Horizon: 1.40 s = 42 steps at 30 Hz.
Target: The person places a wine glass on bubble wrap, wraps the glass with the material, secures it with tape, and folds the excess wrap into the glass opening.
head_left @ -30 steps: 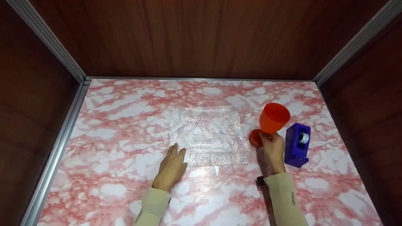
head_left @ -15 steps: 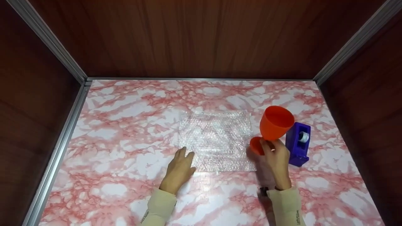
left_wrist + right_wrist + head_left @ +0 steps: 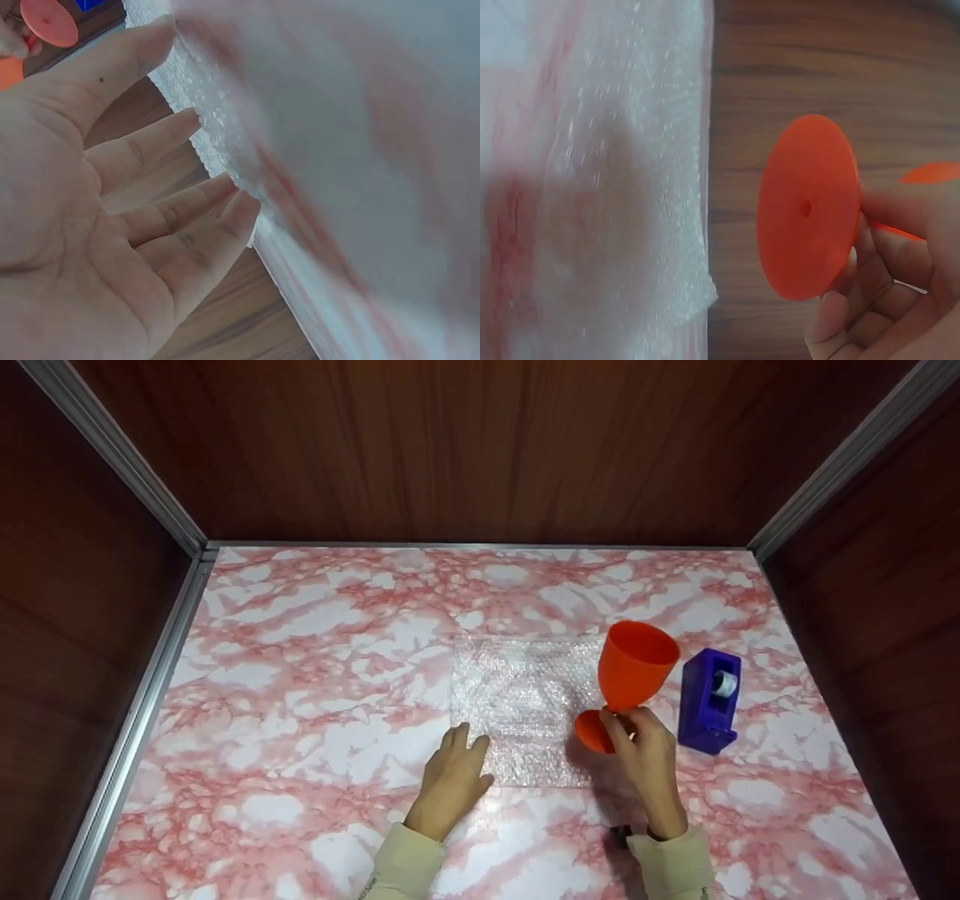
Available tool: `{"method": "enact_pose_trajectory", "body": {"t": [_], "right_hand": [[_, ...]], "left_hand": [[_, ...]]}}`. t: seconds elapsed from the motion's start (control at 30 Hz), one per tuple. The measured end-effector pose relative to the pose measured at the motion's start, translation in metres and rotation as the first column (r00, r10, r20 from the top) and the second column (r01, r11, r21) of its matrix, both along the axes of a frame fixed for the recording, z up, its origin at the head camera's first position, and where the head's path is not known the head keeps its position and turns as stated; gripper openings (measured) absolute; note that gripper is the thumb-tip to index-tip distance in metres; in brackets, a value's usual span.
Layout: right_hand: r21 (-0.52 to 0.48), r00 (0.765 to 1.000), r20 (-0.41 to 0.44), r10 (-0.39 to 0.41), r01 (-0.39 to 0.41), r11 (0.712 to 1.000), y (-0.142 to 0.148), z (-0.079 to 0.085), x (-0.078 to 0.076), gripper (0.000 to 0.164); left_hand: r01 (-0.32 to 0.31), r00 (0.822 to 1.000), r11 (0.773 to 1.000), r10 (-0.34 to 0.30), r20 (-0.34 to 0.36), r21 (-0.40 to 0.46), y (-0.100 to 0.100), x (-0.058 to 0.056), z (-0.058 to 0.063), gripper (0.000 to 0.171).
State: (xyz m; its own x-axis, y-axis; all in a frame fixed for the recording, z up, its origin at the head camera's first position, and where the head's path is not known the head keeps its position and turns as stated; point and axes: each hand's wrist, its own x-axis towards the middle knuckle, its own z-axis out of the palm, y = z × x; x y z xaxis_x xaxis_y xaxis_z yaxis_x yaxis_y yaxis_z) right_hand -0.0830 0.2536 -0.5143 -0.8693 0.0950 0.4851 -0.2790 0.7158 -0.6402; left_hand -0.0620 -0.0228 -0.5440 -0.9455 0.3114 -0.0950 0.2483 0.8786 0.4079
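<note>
Goblet (image 3: 636, 666) gripped by right hand (image 3: 646, 754); left hand (image 3: 453, 774) apparently touches bubble wrap (image 3: 525, 690).

"How is the left grip (image 3: 79, 217) placed?"
"Palm showing, fingers spread, fingertips at the edge of the bubble-wrap sheet (image 3: 212, 105). The sheet lies on a pink-and-white marbled tabletop (image 3: 352, 135)."
"And around the sheet?"
"A wood-grain surface (image 3: 244, 319) behind it. Past its far end, the right grip (image 3: 11, 37) holds an orange piece (image 3: 49, 21) with a flat disc. Near that end, a blue object (image 3: 88, 3), mostly cut off."
</note>
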Motion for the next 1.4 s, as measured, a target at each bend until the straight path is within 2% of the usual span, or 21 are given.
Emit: {"method": "enact_pose_trajectory", "body": {"t": [0.1, 0.23, 0.37, 0.43, 0.53, 0.67, 0.77, 0.93, 1.07, 1.4], "right_hand": [[-0.002, 1.000, -0.006, 0.011, -0.011, 1.000, -0.004, 0.002, -0.002, 0.006], [0.006, 0.999, 0.011, 0.042, -0.042, 0.999, -0.012, 0.007, -0.007, 0.004], [-0.030, 0.988, 0.104, 0.117, -0.115, 0.993, -0.023, 0.011, -0.008, 0.007], [-0.081, 0.971, 0.174, 0.163, -0.151, 0.985, -0.031, 0.012, -0.008, 0.011], [-0.157, 0.935, 0.269, 0.233, -0.197, 0.968, -0.046, 0.012, -0.011, 0.015], [-0.212, 0.883, 0.346, 0.317, -0.256, 0.943, -0.068, 0.009, -0.016, 0.017], [-0.241, 0.846, 0.385, 0.369, -0.294, 0.925, -0.083, 0.006, -0.016, 0.017], [-0.276, 0.790, 0.419, 0.447, -0.358, 0.892, -0.106, -0.004, -0.012, 0.017], [-0.270, 0.768, 0.439, 0.466, -0.382, 0.884, -0.119, -0.014, -0.007, 0.019], [-0.283, 0.733, 0.487, 0.475, -0.382, 0.880, -0.136, -0.035, -0.003, 0.025]], "left_hand": [[-0.002, 0.999, 1.000, 0.002, -0.036, 0.011, 0.001, 0.002, -0.001, 0.054], [0.013, 0.996, 0.996, -0.005, -0.092, 0.084, -0.003, 0.005, -0.001, 0.056], [0.050, 0.990, 0.987, -0.028, -0.141, 0.154, -0.007, 0.009, -0.002, 0.057], [0.060, 0.987, 0.982, -0.031, -0.160, 0.179, -0.009, 0.010, -0.001, 0.053], [0.068, 0.983, 0.975, -0.029, -0.182, 0.212, -0.013, 0.012, 0.002, 0.046], [0.051, 0.979, 0.967, 0.001, -0.204, 0.251, -0.022, 0.012, 0.009, 0.040], [0.015, 0.974, 0.964, 0.046, -0.222, 0.264, -0.031, 0.011, 0.010, 0.040], [-0.070, 0.970, 0.963, 0.127, -0.207, 0.262, -0.049, 0.009, 0.011, 0.039], [-0.100, 0.969, 0.961, 0.153, -0.195, 0.258, -0.057, 0.008, 0.012, 0.041], [-0.089, 0.982, 0.967, 0.125, -0.140, 0.238, -0.061, 0.003, 0.015, 0.045]]}}
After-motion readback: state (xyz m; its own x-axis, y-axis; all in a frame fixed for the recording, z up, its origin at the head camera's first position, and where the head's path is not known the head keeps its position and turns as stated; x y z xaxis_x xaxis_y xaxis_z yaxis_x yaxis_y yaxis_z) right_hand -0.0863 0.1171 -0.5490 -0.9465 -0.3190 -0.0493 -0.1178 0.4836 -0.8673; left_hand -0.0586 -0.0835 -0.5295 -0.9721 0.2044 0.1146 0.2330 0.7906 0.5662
